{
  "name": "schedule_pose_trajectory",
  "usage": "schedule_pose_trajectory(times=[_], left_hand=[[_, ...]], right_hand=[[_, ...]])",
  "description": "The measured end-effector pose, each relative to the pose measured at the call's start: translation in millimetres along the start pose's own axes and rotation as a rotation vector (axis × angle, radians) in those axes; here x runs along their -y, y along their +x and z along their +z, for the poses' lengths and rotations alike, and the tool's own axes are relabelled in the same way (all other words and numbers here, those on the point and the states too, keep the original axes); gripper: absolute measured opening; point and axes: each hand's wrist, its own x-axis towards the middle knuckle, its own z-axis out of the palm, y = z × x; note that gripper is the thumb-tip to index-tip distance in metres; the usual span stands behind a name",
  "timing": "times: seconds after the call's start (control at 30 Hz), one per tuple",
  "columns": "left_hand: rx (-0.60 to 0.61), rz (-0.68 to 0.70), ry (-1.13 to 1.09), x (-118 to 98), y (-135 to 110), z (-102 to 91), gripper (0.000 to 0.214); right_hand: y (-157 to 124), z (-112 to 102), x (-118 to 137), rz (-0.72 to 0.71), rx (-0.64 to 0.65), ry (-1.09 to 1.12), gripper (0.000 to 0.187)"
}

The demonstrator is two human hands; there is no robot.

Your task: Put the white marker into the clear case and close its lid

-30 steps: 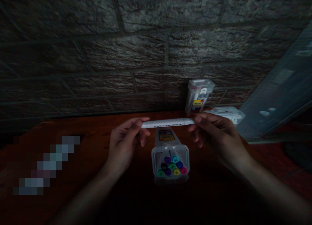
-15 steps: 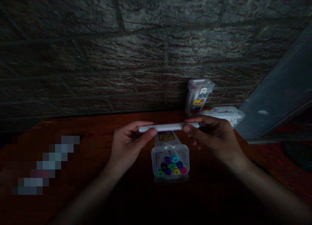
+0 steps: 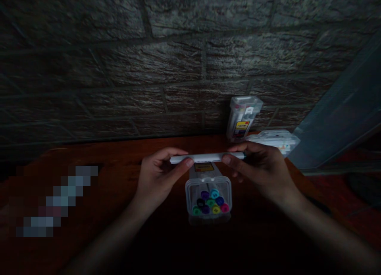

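Note:
A white marker point(image 3: 206, 158) is held level between my two hands. My left hand point(image 3: 159, 174) pinches its left end between thumb and fingers. Around the right end, near a dark green tip, my right hand point(image 3: 260, 166) closes with thumb and fingers. Just below and behind the marker lies a clear plastic case point(image 3: 188, 197) on its side, its open end towards me. Several markers point(image 3: 210, 202) inside it show round coloured ends, among them purple, light blue, green, black, yellow and pink.
Another clear marker case point(image 3: 242, 118) stands upright against the brick wall point(image 3: 178, 68). Beside it a further clear case point(image 3: 276, 140) lies on the wooden table point(image 3: 119, 152). A blurred-out patch point(image 3: 64, 199) covers something at the left. A grey panel point(image 3: 333, 120) rises at the right.
My right thumb and fingers have shifted slightly left along the marker. The marker stays nearly in place; the cases have not moved.

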Motion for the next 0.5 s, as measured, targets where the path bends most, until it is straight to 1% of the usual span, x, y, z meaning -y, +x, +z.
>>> schedule_pose_trajectory(times=[0.17, 0.37, 0.5], left_hand=[[0.004, -0.085, -0.078, 4.4, -0.6, -2.1, 0.015], [0.011, -0.095, -0.242, 11.9, -0.8, -4.4, 0.016], [0.011, -0.109, -0.316, 11.3, -0.3, -4.8, 0.015]], right_hand=[[0.5, -2.1, -2.5, 0.032, 0.029, 0.049, 0.021], [1.6, -3.2, -0.9, 0.041, 0.019, 0.128, 0.024], [1.5, -3.3, 0.9, 0.045, 0.027, 0.178, 0.022]])
